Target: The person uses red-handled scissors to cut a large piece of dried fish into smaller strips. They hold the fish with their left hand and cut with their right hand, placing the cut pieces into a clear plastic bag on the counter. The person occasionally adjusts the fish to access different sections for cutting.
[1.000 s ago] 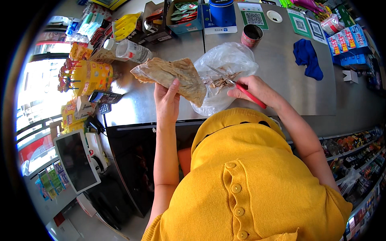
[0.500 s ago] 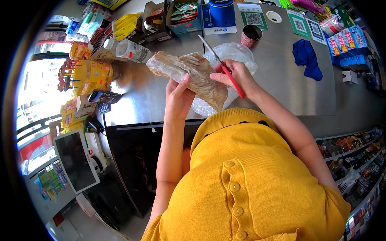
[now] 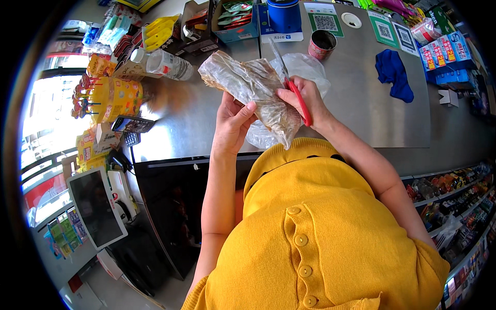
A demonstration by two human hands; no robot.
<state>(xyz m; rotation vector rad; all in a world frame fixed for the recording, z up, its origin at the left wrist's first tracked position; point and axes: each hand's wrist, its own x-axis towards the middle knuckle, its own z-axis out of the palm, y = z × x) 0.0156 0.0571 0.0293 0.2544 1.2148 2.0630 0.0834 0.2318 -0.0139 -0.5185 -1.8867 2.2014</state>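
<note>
My left hand (image 3: 233, 123) is closed on the lower left edge of a wrinkled, flat, brownish dried sheet (image 3: 243, 77). Its exact kind I cannot make out. The thumb lies on top and the fingers are underneath. My right hand (image 3: 308, 101) is closed round the red handles of scissors (image 3: 301, 108), whose metal blades point up and away. The right thumb also presses on the sheet's right side. Beneath the hands, a crumpled clear plastic bag (image 3: 312, 67) lies on the metal counter (image 3: 361, 103).
Beyond the bag stand an open round tin (image 3: 322, 45) and a blue canister (image 3: 284, 18). A clear bottle (image 3: 170, 66) lies on its side at left, near a yellow lollipop tub (image 3: 121, 95). A blue cloth (image 3: 393, 77) rests at right. A white-framed screen (image 3: 97, 206) is at lower left.
The sheet has tilted and turned, showing a paler, broader face, and its near corner has shifted right. The scissors have swung more upright. Both hands keep their hold.
</note>
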